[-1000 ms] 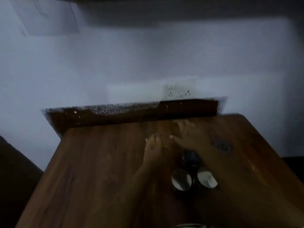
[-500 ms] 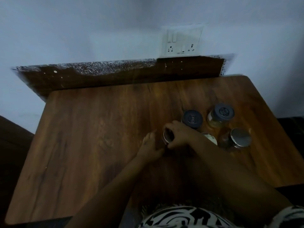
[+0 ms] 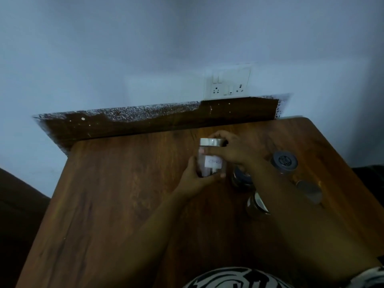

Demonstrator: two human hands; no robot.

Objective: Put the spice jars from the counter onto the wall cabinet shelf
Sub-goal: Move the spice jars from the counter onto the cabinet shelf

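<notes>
A clear glass spice jar [image 3: 211, 161] with a silver lid and a white label is lifted above the wooden counter [image 3: 124, 204]. My left hand [image 3: 194, 179] cups its base from below and the left. My right hand [image 3: 230, 150] grips its upper part and lid from the right. Several other jars stand on the counter to the right: one with a dark grey lid [image 3: 284, 162], one with a silver lid [image 3: 309, 192], one with a silver lid [image 3: 257, 204] partly hidden by my right forearm, and a dark-lidded one [image 3: 242, 179] behind my wrist. No cabinet shelf is in view.
A white switch and socket plate [image 3: 227, 83] sits on the pale wall above a dark backsplash strip [image 3: 145, 121]. The counter's left half is bare wood. Dark furniture [image 3: 18, 204] lies left of the counter. A black and white patterned garment [image 3: 239, 279] shows at the bottom edge.
My right hand has lifted the silver-lidded jar off the counter, and my left hand has come under its base. The camera has tilted upward a little.
</notes>
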